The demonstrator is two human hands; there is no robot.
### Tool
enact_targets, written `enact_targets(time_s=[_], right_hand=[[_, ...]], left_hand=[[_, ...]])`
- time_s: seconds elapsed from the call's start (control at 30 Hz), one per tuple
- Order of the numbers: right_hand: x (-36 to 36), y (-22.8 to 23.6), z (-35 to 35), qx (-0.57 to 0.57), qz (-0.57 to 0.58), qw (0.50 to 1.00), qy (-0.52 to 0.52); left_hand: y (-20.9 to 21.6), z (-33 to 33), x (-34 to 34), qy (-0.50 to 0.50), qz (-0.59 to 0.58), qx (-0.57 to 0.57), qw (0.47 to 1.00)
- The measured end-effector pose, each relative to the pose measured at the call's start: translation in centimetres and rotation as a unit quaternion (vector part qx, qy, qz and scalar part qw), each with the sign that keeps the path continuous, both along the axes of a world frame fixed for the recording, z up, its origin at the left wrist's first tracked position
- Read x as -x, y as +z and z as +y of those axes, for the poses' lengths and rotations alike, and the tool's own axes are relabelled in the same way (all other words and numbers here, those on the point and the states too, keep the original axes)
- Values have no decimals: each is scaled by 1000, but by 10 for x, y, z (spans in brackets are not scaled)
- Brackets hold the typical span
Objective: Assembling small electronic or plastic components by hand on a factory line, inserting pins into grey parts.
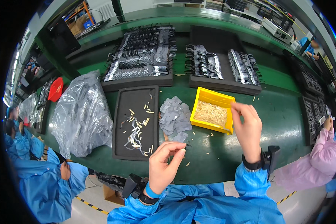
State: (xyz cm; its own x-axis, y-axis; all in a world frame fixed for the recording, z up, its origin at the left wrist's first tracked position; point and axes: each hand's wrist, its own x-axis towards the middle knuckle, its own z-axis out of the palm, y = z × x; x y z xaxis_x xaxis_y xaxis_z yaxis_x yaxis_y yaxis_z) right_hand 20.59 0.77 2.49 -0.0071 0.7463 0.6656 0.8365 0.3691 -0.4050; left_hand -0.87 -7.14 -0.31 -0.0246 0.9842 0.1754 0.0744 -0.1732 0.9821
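Note:
My left hand (pixel 165 163) is closed in a pinch above the green bench near its front edge. A small dark bit shows at its fingertips, too small to name. My right hand (pixel 248 128) is raised at the right side of a yellow bin (pixel 210 127), its thumb and fingers drawn together; whatever they hold, if anything, cannot be made out. Many small brass-coloured pieces (pixel 211 113) lie in the bin. Left of it is a loose pile of flat grey pieces (pixel 174 116). A shallow black tray (pixel 132 99) beside the pile holds thin grey strips and brass-coloured pieces (pixel 135 136).
A clear plastic bag (pixel 84 115) filled with grey pieces stands left of the tray. Behind, two black foam trays (pixel 138 83) (pixel 227 84) carry rows of dark and silvery parts. A red bin (pixel 56 89) is far left. People in blue (pixel 44 190) and pink (pixel 317 160) sleeves sit on either side.

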Motion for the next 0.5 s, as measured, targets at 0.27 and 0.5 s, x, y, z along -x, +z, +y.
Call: enact_targets(time_s=[0.27,0.5], right_hand=[[56,-2,-47,105,79,958,253],[67,-9,-50,28,-56,976,210]], left_hand=[[4,-2,-9,-16,-51,33,998],[-3,-3,-14,73,198,-134,968]])
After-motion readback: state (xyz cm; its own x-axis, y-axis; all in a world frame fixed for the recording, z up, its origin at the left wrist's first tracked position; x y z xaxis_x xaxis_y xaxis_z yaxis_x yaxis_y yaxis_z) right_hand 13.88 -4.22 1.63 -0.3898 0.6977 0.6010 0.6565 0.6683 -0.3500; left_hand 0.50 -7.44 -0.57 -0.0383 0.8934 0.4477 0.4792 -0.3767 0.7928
